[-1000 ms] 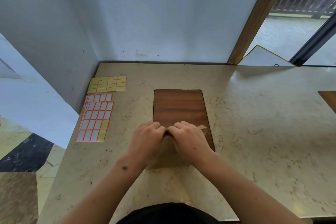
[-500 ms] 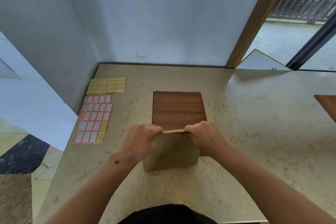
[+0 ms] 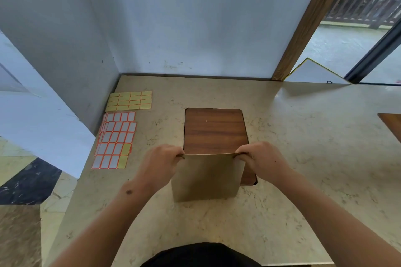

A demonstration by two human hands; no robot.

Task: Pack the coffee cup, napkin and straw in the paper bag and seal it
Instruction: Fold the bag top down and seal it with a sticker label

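Both grips pinching bag (image 3: 206, 176) top corners: left hand (image 3: 161, 163), right hand (image 3: 261, 161). Standing at worktop (image 3: 303, 136) centre, stickers (image 3: 116, 140) at nine o'clock. Risk: uneven pull could tear paper or tip contents, unseen inside.

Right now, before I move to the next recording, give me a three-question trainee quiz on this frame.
1. True or false: the brown paper bag lies flat.
2. Which grips the bag's top edge? A left hand only; B right hand only; C both.
3. Fill in: the sheets of orange-bordered stickers lie to the bag's ____.

Key: 1 false, it stands upright, partly on the dark wooden board; 2 C; 3 left.
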